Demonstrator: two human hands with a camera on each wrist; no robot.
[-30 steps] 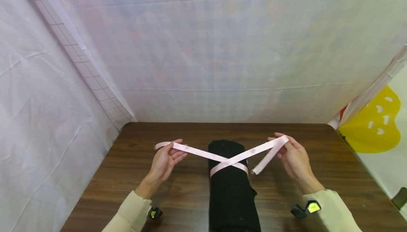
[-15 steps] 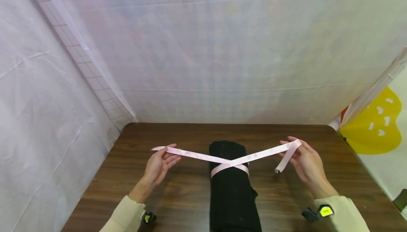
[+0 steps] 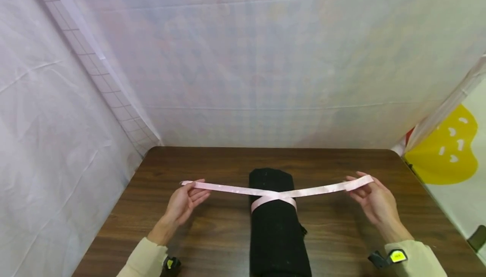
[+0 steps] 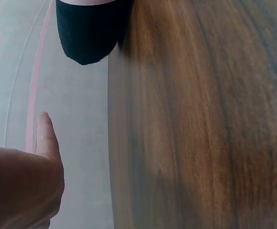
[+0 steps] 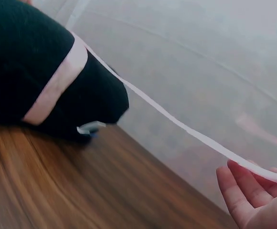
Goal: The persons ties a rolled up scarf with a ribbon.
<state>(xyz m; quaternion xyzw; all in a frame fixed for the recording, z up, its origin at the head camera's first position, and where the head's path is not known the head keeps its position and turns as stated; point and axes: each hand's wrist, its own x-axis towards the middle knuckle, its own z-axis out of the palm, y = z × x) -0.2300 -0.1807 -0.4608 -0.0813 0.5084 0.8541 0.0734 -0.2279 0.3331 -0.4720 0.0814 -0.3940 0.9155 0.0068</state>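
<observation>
The black fabric roll (image 3: 279, 222) lies lengthwise on the counter (image 3: 212, 230), mid-counter, between my two arms. The pink ribbon (image 3: 273, 192) is already round it near the far end: one band hugs the cloth, and the two tails cross on top w/ one over the other. So, judging from that: wrap done, first crossing done & pulled nearly flat. Left to do, as far as I can tell: no loops, no bow, nothing locking the crossing, so the tie itself isn't finished. Whether the crossing is a real half-knot or just an overlap I can't tell, too small.

My left hand (image 3: 183, 203) pinches the left tail at its end, thumb on top, the other fingers loosely curled under; hand is above the counter, not resting on it. In the left wrist view only a fingertip & palm edge show beside the ribbon, blurred. My right hand (image 3: 373, 203) grips the right tail near its end, fingers curled under the strip, which runs taut from the roll to my fingertips (image 5: 239, 183). Both tails are off the counter, stretched well apart to left & right.
</observation>
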